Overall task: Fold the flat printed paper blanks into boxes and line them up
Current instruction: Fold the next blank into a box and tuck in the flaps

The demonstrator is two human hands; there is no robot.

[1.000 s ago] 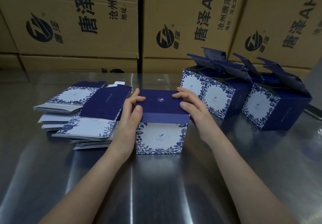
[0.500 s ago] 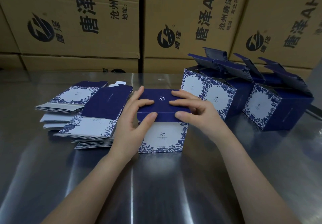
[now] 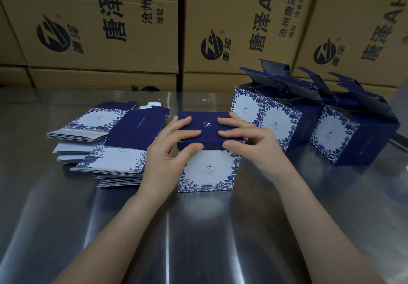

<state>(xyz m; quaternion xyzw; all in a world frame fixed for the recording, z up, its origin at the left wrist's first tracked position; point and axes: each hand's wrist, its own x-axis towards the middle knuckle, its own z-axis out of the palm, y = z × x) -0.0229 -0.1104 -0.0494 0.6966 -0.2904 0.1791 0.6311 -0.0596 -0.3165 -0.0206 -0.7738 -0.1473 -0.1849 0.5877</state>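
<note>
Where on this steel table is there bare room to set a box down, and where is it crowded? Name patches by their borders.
Bare: the near table in front of the middle box, between and outside the forearms; the far strip between the flat blanks and the cartons. Crowded: beside the left hand, the blanks; beside the right hand, the finished boxes.

Before me: shiny brushed stainless-steel tabletop (image 3: 66, 228), pale light streaks running across it. Behind my table: stacked brown corrugated cardboard cartons (image 3: 141, 47), black Chinese lettering, round logos. Dim light.
</note>
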